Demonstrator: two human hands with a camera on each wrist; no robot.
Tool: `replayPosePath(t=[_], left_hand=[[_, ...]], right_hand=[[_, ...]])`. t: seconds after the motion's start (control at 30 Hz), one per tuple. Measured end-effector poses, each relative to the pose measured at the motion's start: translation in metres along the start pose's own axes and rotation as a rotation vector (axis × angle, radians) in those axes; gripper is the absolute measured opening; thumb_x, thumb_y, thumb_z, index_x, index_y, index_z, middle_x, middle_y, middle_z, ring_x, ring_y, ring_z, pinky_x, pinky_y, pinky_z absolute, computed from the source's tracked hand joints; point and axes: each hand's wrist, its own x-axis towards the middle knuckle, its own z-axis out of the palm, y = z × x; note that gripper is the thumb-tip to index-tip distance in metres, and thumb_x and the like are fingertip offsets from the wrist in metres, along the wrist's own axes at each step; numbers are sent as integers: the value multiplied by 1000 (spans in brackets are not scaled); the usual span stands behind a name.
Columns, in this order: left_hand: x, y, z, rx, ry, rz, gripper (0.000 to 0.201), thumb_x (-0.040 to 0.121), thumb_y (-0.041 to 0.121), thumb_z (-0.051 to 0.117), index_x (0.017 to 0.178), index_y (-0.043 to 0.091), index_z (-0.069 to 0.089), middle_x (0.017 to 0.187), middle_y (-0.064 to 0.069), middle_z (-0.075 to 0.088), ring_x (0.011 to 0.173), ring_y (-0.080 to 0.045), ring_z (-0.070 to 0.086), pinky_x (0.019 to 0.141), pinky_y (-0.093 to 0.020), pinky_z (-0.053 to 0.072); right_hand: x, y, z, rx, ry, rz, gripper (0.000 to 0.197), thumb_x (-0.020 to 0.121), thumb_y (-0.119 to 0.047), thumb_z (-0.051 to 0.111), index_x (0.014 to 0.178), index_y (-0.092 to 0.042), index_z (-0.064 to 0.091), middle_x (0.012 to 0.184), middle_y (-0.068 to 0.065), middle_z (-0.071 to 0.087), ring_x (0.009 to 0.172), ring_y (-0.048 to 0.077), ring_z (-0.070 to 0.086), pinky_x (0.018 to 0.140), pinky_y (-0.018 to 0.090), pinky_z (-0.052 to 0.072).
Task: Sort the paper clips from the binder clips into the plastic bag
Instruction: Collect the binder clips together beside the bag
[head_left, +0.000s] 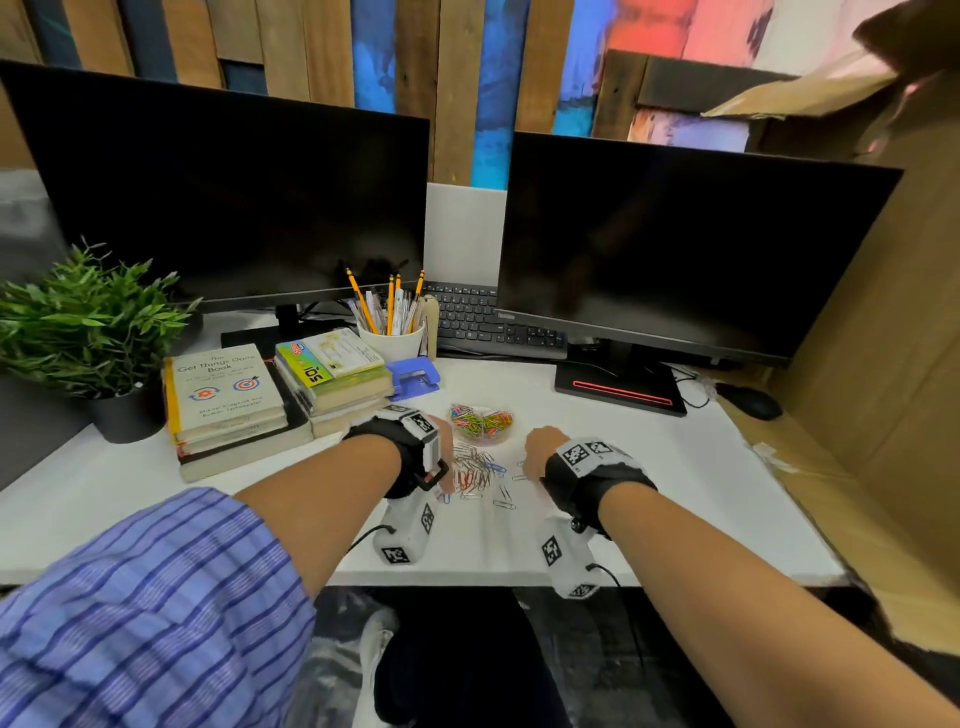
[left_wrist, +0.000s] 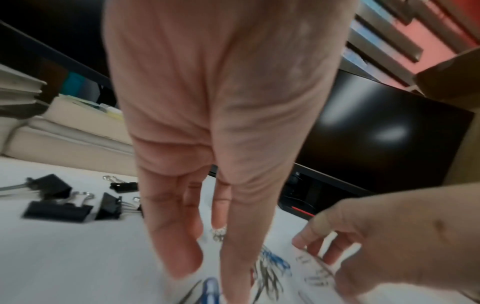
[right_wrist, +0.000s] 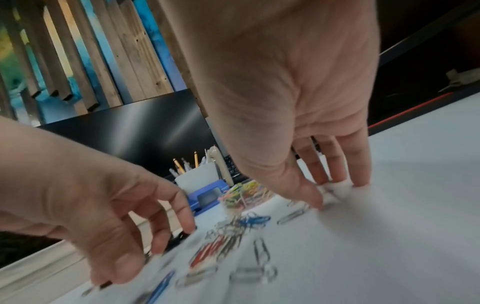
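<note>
- Room: two dark monitors (head_left: 691, 244) stand at the back, in front of a wall of painted wooden slats; a cardboard panel closes off the right side.
- Surface (head_left: 649, 493): white. It carries a plant and stacked books (head_left: 228, 410) at the left, a pencil cup (head_left: 390, 340) and a blue hole punch behind the work area.
- Bag (head_left: 483, 422): clear plastic, already holding coloured clips, lying just beyond both hands and roughly midway between them.
- Paper clips (head_left: 475, 473): a loose scatter between the two hands, nearer the left hand. Single ones lie with their long axes at mixed angles, and a few strays sit toward the right hand.
- Binder clips (left_wrist: 59, 207): black, grouped apart on the far left of the left hand; seen in the left wrist view only.
- Left hand (left_wrist: 207, 164): fingers straight, pointing down, tips at the left edge of the scatter, gripping nothing that I can see.
- Right hand (right_wrist: 298, 123): fingers spread, tips on the surface by stray clips at the right edge; thumb close to one, though blur hides whether it pinches.
- Judgement: the left hand is nearer the main pile; either hand can carry clips forward to the bag.
</note>
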Motion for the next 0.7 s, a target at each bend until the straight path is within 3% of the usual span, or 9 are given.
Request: replayPosePath(t=[0.07,0.13,0.2,0.27,0.33,0.37,0.5,0.6,0.7], left_hand=[[24,-14,14,64,4,-3,59,65,44,76,116,19,59,97,0,60,80,-20,57,65,-25,50],[85,-32,39,128,9,-5,81,49,62,74,121,30,51,109,1,60,90,-21,59,76,-28,49],[99,-35,45,154,77,10,80,48,64,72,119,33,49,111,2,61,92,-22,60,82,-31,50],[58,-30,42,141,114,34,59,48,61,73,93,26,54,95,-3,65,74,-21,56,76,-31,52],[16,-23,36,121,141,61,48,55,52,74,83,19,52,88,-8,65,72,-23,58,71,-31,51],[-2,-18,34,106,154,57,48,61,48,75,89,15,55,96,-11,66,80,-24,62,74,-32,51],[-5,-5,43,18,243,83,68,79,39,70,131,3,44,135,-13,50,122,-26,51,93,-33,41],[4,-1,45,-32,330,86,71,84,37,66,139,4,34,143,-13,40,133,-28,39,109,-33,33],[6,4,43,-13,322,83,66,86,34,65,139,7,37,141,-14,40,133,-29,39,110,-34,33]], right_hand=[[-28,-14,-6,11,3,-49,34,70,-20,59,102,-11,63,116,12,65,102,32,64,88,39,54],[-66,-29,-21,47,-17,-102,37,82,-12,57,119,-8,60,128,10,59,117,29,58,98,36,49],[-78,-26,-28,91,-37,-98,41,83,-11,60,125,-11,59,130,6,57,120,27,55,101,35,46],[-84,-15,-28,111,-21,-68,42,67,-30,72,107,-28,62,119,1,64,105,28,62,92,40,52],[-76,-1,-20,117,-29,-31,42,48,-51,76,79,-27,59,92,-3,70,86,29,67,79,42,57],[-72,2,-16,128,-60,-23,48,43,-56,76,76,-25,59,86,-3,68,84,30,68,78,43,57],[-86,-22,-14,188,-38,-36,72,53,-46,78,116,-20,54,116,1,60,108,28,60,95,44,49],[-66,-37,-5,143,-3,-49,57,52,-42,78,100,-21,56,103,1,63,90,25,65,81,39,56],[-11,-37,18,130,-46,-68,51,44,-42,76,86,-18,60,81,-1,63,68,22,65,69,35,58]])
